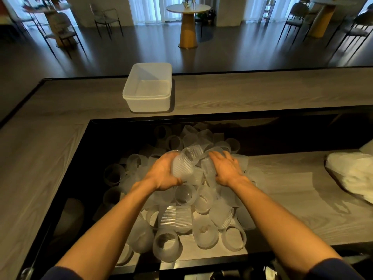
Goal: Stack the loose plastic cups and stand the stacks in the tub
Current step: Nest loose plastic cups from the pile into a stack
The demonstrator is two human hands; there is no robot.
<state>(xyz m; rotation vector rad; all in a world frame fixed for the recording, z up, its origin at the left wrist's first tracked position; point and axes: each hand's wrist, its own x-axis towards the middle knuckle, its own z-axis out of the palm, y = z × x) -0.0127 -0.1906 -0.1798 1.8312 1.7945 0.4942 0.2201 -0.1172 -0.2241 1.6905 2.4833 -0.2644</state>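
Note:
A heap of several loose translucent ribbed plastic cups (181, 217) fills the recessed work surface in front of me. My left hand (163, 172) grips one ribbed cup (182, 168) on its side at the top of the heap. My right hand (226, 170) lies on the cups just to the right, its fingers spread over another cup (209, 167); how firmly it holds that one is unclear. The empty translucent rectangular tub (148, 88) stands on the raised counter beyond the heap, apart from both hands.
A raised wood-grain counter (262, 89) runs behind the recess and down the left side. A crumpled white plastic bag (353, 174) lies at the right edge. Beyond the counter are round tables (187, 21) and chairs on a dark floor.

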